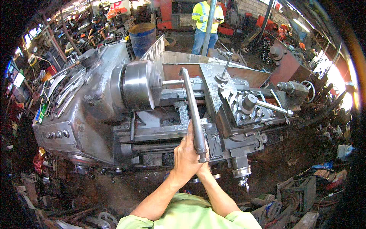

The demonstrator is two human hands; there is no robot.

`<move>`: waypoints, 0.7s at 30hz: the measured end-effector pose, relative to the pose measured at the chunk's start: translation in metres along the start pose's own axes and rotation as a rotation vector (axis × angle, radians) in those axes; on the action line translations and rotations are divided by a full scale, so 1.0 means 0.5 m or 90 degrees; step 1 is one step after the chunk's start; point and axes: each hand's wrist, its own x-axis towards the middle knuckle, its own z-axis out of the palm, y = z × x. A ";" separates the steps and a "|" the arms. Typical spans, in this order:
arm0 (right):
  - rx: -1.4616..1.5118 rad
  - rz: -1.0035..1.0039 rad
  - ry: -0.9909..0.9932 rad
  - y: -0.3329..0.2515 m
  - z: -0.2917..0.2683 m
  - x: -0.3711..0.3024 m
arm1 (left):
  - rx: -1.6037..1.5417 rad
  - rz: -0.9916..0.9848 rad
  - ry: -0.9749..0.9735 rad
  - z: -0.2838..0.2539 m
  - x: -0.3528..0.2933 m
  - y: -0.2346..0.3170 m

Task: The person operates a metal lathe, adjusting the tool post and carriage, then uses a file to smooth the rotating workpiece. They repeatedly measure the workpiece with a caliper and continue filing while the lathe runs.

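Note:
A steel-framed hacksaw (193, 110) points away from me, its frame seen from above and its thin blade partly showing along the left side. Its far end crosses a slim bright rod (172, 82) that sticks out of the lathe chuck (138, 86). My left hand (185, 157) is closed at the saw's near end, where the handle is hidden. Close beside and partly behind it, my right hand (204, 168) is closed on the same end; most of its fingers are covered.
The lathe carriage (209, 87) and tool post (248, 103) stand right of the saw, with the tailstock (291, 87) beyond. Long tools (72, 95) lie on the headstock. A blue drum (142, 40) and a person in a yellow jacket (206, 17) are behind the machine.

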 end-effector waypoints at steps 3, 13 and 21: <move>-0.024 -0.048 0.013 0.017 0.009 -0.010 | 0.029 0.044 -0.016 -0.001 0.004 -0.010; -0.026 -0.039 0.016 0.020 0.000 0.000 | 0.040 0.017 -0.007 0.009 0.019 0.008; -0.026 -0.031 0.019 0.010 -0.008 -0.016 | 0.074 0.021 -0.021 0.010 0.016 0.009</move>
